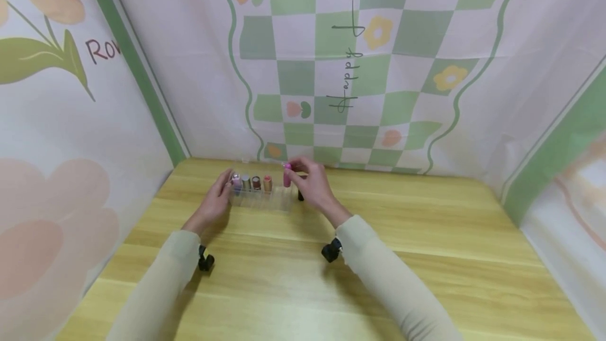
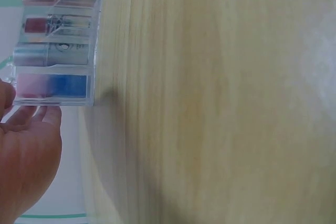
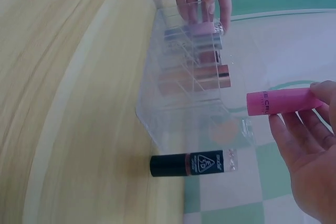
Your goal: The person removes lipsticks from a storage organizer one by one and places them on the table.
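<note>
A clear plastic lipstick organizer (image 1: 260, 202) stands on the table, several lipsticks upright in its left and middle compartments. At its left end my left hand (image 1: 215, 201) grips the end wall, thumb by the upper edge and fingers along the side. A pink-and-blue tube (image 2: 52, 85) fills the end compartment there, beside a silver tube (image 2: 50, 54). Between thumb and fingertips my right hand (image 1: 313, 184) pinches a bright pink lipstick (image 3: 281, 101). This lipstick is upright, above the organizer's right part. A copper-coloured lipstick (image 3: 212, 76) is the rightmost one standing inside.
A black lipstick (image 3: 178, 164) with a clear top stands on the table just right of the organizer, partly behind my right hand in the head view. The wooden table (image 1: 293, 278) meets a patterned curtain (image 1: 341, 141) close behind the organizer.
</note>
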Available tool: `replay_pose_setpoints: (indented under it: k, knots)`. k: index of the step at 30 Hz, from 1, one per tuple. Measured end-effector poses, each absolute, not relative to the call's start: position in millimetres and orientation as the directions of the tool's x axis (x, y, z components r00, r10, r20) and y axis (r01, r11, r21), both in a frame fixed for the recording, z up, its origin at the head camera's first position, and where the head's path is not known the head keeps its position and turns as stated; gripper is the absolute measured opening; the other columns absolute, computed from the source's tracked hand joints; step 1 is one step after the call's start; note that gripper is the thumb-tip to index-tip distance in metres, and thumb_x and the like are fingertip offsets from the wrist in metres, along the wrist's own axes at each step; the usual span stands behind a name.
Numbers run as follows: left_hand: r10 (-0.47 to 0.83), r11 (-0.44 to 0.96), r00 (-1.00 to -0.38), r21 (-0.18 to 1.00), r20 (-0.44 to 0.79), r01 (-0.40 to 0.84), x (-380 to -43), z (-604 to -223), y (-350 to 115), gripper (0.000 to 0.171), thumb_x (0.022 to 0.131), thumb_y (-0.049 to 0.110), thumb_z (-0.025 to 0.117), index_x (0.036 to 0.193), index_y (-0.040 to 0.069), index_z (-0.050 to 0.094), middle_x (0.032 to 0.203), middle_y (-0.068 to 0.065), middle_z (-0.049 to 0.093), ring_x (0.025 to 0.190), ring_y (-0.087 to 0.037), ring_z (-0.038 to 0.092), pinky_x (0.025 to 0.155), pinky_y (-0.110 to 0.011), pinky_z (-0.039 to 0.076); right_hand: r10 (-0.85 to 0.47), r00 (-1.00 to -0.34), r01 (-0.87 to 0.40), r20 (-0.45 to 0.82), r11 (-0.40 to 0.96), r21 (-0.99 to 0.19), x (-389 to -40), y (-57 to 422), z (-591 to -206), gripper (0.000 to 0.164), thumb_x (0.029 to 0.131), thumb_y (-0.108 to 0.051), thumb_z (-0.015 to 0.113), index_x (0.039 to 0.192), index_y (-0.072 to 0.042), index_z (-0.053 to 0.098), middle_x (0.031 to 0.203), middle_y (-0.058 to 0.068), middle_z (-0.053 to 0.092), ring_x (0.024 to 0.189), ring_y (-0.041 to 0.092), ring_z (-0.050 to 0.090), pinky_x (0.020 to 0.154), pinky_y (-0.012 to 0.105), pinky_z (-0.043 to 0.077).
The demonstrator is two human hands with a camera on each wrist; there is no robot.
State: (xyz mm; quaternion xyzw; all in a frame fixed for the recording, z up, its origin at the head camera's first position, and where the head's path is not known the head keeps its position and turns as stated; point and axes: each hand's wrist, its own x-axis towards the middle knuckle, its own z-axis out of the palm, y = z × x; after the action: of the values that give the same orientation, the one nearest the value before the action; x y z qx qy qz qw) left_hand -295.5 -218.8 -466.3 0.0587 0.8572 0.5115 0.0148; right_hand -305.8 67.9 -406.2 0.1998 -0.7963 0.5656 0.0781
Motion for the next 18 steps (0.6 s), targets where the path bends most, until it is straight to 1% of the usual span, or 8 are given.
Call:
replay_pose_setpoints:
  k: [5,12,15,18]
  knots:
    - [0.117,0.475,-0.992,0.876,0.036,0.088,-296,-465,-219,0.055,0.114,0.024,0.028,0.166,0.017,0.012,0.170,-0.013,0.017,0.155,-0.035,0.019,0.126,-0.055,0.016,-0.230,-0.906,-0.411,0.355,0.279,-0.868,-305,75,-404,0.020,0.098,-0.009,0.068,0.117,-0.003,0.067,0.111,0.009,0.072,0.110,0.024,0.069,0.095,0.036,0.059]
    - [0.118,0.470,-0.992,0.878,0.034,0.086,-296,-465,-220,0.055,0.114,0.024,0.028,0.166,0.018,0.012,0.170,-0.013,0.017,0.155,-0.036,0.019,0.126,-0.055,0.016,-0.226,-0.918,-0.377,0.325,0.252,-0.891,-305,86,-404,0.023,0.098,-0.010,0.069,0.119,-0.002,0.066,0.112,0.011,0.071,0.111,0.025,0.068,0.098,0.035,0.058]
    - [0.119,0.476,-0.992,0.875,0.037,0.089,-295,-465,-220,0.055,0.114,0.023,0.028,0.166,0.018,0.012,0.170,-0.013,0.017,0.155,-0.036,0.019,0.126,-0.054,0.016,-0.219,-0.921,-0.373,0.322,0.259,-0.891,-305,90,-405,0.024,0.098,-0.010,0.069,0.120,-0.001,0.065,0.114,0.011,0.070,0.114,0.026,0.068,0.098,0.036,0.058]
    - [0.118,0.482,-0.992,0.872,0.038,0.090,-295,-466,-220,0.055,0.114,0.023,0.028,0.166,0.018,0.012,0.170,-0.013,0.017,0.155,-0.035,0.019,0.126,-0.054,0.017,-0.220,-0.922,-0.370,0.319,0.259,-0.892,-304,94,-404,0.024,0.098,-0.011,0.069,0.120,-0.001,0.065,0.113,0.011,0.070,0.112,0.027,0.068,0.098,0.036,0.058]
